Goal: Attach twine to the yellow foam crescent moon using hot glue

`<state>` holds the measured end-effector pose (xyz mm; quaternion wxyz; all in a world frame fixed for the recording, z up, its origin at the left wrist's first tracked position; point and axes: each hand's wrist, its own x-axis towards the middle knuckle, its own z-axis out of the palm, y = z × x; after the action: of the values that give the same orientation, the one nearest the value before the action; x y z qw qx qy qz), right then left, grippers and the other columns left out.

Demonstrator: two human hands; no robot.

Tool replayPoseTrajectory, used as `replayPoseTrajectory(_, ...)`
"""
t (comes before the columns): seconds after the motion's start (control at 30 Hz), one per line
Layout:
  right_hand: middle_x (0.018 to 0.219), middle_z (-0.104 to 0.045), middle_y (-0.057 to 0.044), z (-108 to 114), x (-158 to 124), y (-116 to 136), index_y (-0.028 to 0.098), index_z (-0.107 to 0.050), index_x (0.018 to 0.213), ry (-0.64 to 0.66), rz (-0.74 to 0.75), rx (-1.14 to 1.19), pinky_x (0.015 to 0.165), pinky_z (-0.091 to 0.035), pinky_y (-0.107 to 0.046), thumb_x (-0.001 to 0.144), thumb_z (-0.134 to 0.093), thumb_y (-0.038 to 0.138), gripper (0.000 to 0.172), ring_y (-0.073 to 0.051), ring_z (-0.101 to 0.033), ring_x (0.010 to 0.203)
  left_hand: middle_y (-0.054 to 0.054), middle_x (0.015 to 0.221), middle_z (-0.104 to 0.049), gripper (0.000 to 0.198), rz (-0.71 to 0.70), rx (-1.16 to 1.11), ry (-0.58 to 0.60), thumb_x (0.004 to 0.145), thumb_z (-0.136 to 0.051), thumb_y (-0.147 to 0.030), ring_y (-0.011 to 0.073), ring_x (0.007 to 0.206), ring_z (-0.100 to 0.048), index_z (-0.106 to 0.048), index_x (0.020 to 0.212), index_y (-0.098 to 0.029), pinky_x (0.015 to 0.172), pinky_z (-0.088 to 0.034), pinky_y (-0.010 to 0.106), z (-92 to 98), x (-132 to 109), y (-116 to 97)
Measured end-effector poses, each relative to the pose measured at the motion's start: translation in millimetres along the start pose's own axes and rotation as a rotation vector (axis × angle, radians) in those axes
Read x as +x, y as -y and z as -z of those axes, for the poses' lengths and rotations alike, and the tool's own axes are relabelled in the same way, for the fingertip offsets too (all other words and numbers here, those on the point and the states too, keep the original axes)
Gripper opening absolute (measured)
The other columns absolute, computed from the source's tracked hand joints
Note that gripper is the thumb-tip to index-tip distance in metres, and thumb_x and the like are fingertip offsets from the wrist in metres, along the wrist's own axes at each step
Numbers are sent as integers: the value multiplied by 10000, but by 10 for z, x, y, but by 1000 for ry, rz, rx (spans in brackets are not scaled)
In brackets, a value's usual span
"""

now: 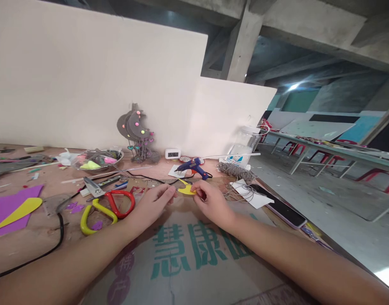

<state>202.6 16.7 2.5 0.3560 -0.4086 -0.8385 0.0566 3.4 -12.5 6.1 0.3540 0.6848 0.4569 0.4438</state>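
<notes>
A small yellow cut piece (185, 187) is pinched between the thumb and fingers of my right hand (210, 201). My left hand (154, 204) is just left of the piece, its thumb and fingers pressed together; whatever they hold is too small to make out. Both hands are above a cardboard sheet (181, 279) with green printed characters. Beyond them lies a blue glue gun (194, 166), its nozzle pointing left over a white paper. Scissors (110, 201) with one red and one yellow handle lie left of my left hand.
Purple and yellow sheets (15, 207) lie at the left. Behind are a bowl (101, 161), grey moon decorations (135, 127), a small clock (172, 153) and a clear jar (243, 146). Grey yarn (235, 171) and a phone (282, 206) are at the right. A black cable (59, 237) crosses the left side.
</notes>
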Motion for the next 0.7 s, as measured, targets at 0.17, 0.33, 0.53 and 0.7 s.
replayPoseTrajectory(0.17,646,-415,36,7,-6,9,193,-507,847,2,38,-15,563,-301,-202,725,-449,81,176,-94,-409,578,-25,612,-487,359,47,-56,-19,832,-380,-453,128,616,-450,-518,656,-171,567,-331,224,-5,37,78)
replayPoseTrajectory(0.33,642,-410,37,4,-9,11,191,-499,847,-19,58,-11,560,-298,-200,730,-445,77,172,-93,-405,575,-18,606,-507,413,79,-141,-30,839,-352,-472,127,608,-452,-516,621,-162,590,-342,232,-16,73,132)
replayPoseTrajectory(0.53,669,-442,19,21,-9,20,184,-509,839,-26,115,-51,562,-294,-208,738,-429,72,171,-102,-400,583,-38,598,-459,373,79,-81,-12,818,-402,-489,106,576,-417,-498,654,-168,531,-299,214,-1,64,97)
replayPoseTrajectory(0.7,692,-456,13,19,-3,18,184,-508,840,-32,113,-52,571,-300,-210,732,-425,61,184,-106,-413,601,-45,577,-414,386,80,-31,21,828,-380,-492,93,533,-380,-470,641,-167,497,-265,211,11,42,61)
